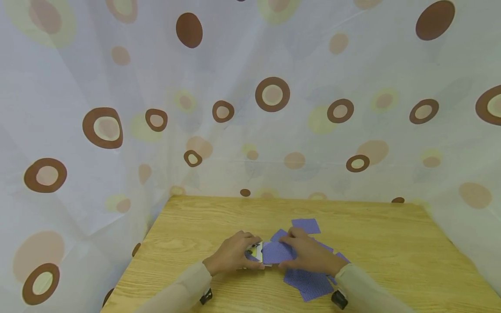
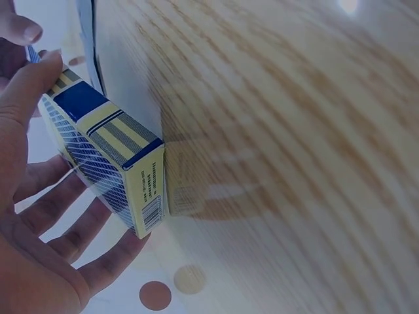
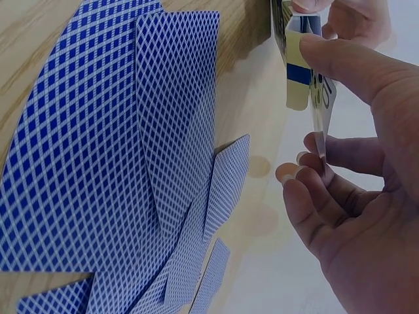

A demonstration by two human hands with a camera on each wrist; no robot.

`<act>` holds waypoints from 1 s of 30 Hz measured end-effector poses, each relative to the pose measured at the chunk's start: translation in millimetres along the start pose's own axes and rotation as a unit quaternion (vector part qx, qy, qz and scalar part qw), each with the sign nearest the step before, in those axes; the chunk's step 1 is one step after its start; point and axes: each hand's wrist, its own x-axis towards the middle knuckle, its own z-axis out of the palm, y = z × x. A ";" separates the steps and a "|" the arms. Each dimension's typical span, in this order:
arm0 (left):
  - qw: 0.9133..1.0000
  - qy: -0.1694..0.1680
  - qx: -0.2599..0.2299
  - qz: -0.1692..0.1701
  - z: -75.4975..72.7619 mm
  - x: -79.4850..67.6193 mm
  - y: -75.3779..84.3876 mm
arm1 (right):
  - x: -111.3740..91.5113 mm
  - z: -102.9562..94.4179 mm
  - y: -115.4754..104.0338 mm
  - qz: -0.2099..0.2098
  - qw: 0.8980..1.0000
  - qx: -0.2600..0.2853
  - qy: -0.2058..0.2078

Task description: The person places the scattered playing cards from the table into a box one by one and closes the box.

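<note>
My left hand holds a playing-card box, its thumb on one narrow side and its fingers on the opposite one. The box is cream and blue with striped edges and a barcode on its end. At its open end, a cream flap with a blue band sticks out. My right hand grips a blue-patterned playing card by its edges, right at the box's open end. Whether more cards lie behind it, or how far it sits inside, I cannot tell.
Loose playing cards lie face down, overlapping, under and around my right hand. One stray card lies farther back on the wooden table. A spotted curtain hangs behind the table and along its sides.
</note>
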 end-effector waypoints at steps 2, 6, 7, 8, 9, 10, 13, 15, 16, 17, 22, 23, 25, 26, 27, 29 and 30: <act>1.000 0.003 -0.001 0.005 0.3 -0.4 0.0 | 1.6 0.8 -1.4 -0.001 1.000 -0.002 0.000; 1.000 0.006 -0.004 0.013 0.0 -0.6 0.1 | 4.5 1.6 -4.8 0.004 1.000 0.000 -0.008; 1.000 0.005 -0.003 0.014 -0.1 -0.5 0.1 | 5.4 1.7 -5.7 0.006 1.000 0.002 -0.010; 1.000 0.005 -0.003 0.014 -0.3 -0.3 0.3 | 6.2 1.7 -6.6 0.008 1.000 0.004 -0.012; 1.000 0.003 -0.004 0.013 -0.4 0.0 0.3 | 7.0 1.8 -7.3 0.009 1.000 0.005 -0.015; 1.000 0.002 -0.004 0.012 -0.3 0.3 0.2 | 7.7 1.8 -8.0 0.008 1.000 0.006 -0.015; 1.000 -0.001 -0.003 0.011 -0.1 0.9 0.2 | 10.4 3.1 -9.1 0.007 1.000 0.007 -0.017; 1.000 -0.003 -0.002 0.012 0.0 1.1 0.2 | 11.7 4.4 -9.5 0.005 1.000 0.008 -0.017; 1.000 -0.004 -0.002 0.013 0.2 1.0 0.0 | 12.6 5.4 -9.9 0.003 1.000 0.011 -0.017; 1.000 -0.004 -0.002 0.014 0.3 0.8 -0.1 | 13.4 6.4 -10.3 0.002 1.000 0.013 -0.018; 1.000 -0.006 -0.002 0.017 2.7 0.3 -1.7 | 17.1 11.4 -11.9 -0.004 1.000 0.010 -0.015; 1.000 -0.005 -0.002 0.017 3.0 0.3 -2.0 | 17.9 12.0 -12.3 -0.003 1.000 0.008 -0.015; 1.000 -0.004 -0.004 0.017 3.1 0.4 -2.0 | 19.3 12.9 -13.2 -0.005 1.000 0.012 -0.014; 1.000 -0.004 -0.005 0.016 3.1 0.5 -2.1 | 19.9 13.0 -13.7 -0.007 1.000 0.015 -0.014; 1.000 -0.004 -0.004 0.016 3.1 0.7 -2.3 | 20.4 13.4 -14.1 -0.008 1.000 0.018 -0.014; 1.000 -0.004 -0.002 0.016 2.7 1.0 -2.4 | 21.8 14.3 -14.1 -0.007 0.999 0.026 -0.018; 1.000 -0.004 -0.001 0.017 2.4 1.1 -2.4 | 22.3 14.5 -14.3 -0.006 0.999 0.028 -0.020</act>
